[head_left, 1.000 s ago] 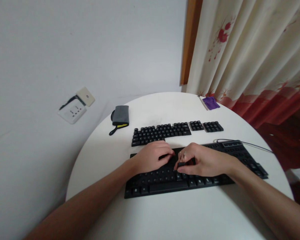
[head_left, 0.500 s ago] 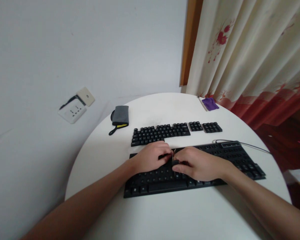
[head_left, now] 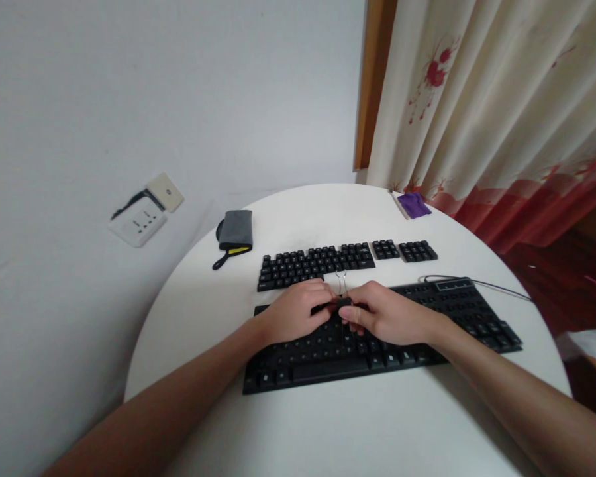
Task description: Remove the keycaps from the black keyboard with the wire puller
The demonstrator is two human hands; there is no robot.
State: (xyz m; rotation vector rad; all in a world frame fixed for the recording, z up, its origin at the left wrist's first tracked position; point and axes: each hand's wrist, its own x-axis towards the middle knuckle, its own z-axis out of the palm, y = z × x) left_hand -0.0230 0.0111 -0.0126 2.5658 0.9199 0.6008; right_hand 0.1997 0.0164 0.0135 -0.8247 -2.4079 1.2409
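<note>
Over the middle of the black keyboard (head_left: 328, 371), my two hands meet fingertip to fingertip. My right hand (head_left: 395, 315) is closed in a pinch on a wire keycap puller (head_left: 345, 283), whose thin metal prongs point up and away from me. A small dark piece (head_left: 345, 303) shows under the right thumb; whether it is the puller's handle or a keycap, I cannot tell. My left hand (head_left: 300, 308) is closed beside it, its fingertips at the puller and partly hidden. Much of the keyboard's left and middle has bare key posts; keys stay along the bottom row and right end.
Behind the keyboard lie loose keycaps in blocks: a large one (head_left: 312, 264), a small one (head_left: 386, 249) and a number block (head_left: 417, 251). A grey pouch (head_left: 237, 229) sits back left, a purple cloth (head_left: 414, 205) back right. The cable (head_left: 481, 285) runs off right.
The puller's wire prongs, earlier low between my fingers, now stick up above them. My right hand has shifted slightly up and left, its fingers turned. My left hand has barely moved.
</note>
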